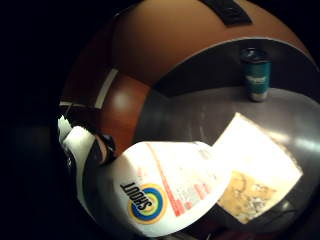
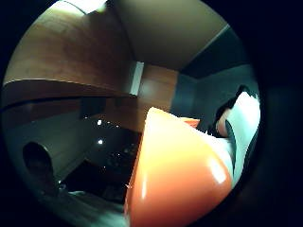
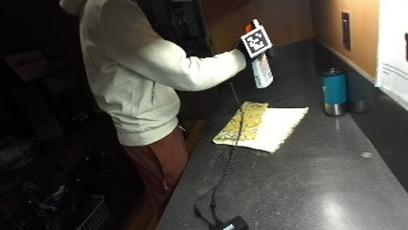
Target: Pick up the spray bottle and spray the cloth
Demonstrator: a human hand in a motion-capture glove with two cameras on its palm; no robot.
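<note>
fingers: curled around the upper part of the spray bottle [image 3: 262, 71], so the right hand [image 3: 245, 48] is clamped on it; individual fingertips can't really be picked out, the glove is mostly hidden from the outside view

right hand: raised at roughly chest height over the countertop [image 3: 319, 182], arm stretched out from a cream hoodie sleeve [image 3: 191, 69]

spray bottle: white plastic body with an orange top; hangs down from the hand, close to upright, clear of the counter and above the far end of the cloth [image 3: 261, 125]

bottle label: the little finger side palm view shows the white body [image 1: 170, 185] up close, with "SHOUT" in black next to a blue and yellow ring logo, plus red and orange print bands running along the side

bottle top: the thumb side palm view is pretty much filled by the glossy orange sprayer part [image 2: 175, 175], right up against the palm

cloth: lies flat on the dark speckled counter, cream white with a yellow patterned strip along the edge nearest the person; also shows past the bottle in the little finger side view [image 1: 260, 170]

tumbler [image 3: 333, 92]: teal with a metal base, stands upright near the wall, well apart from the cloth

cable [image 3: 226, 167]: black, runs along the counter and across the cloth's patterned edge
</note>
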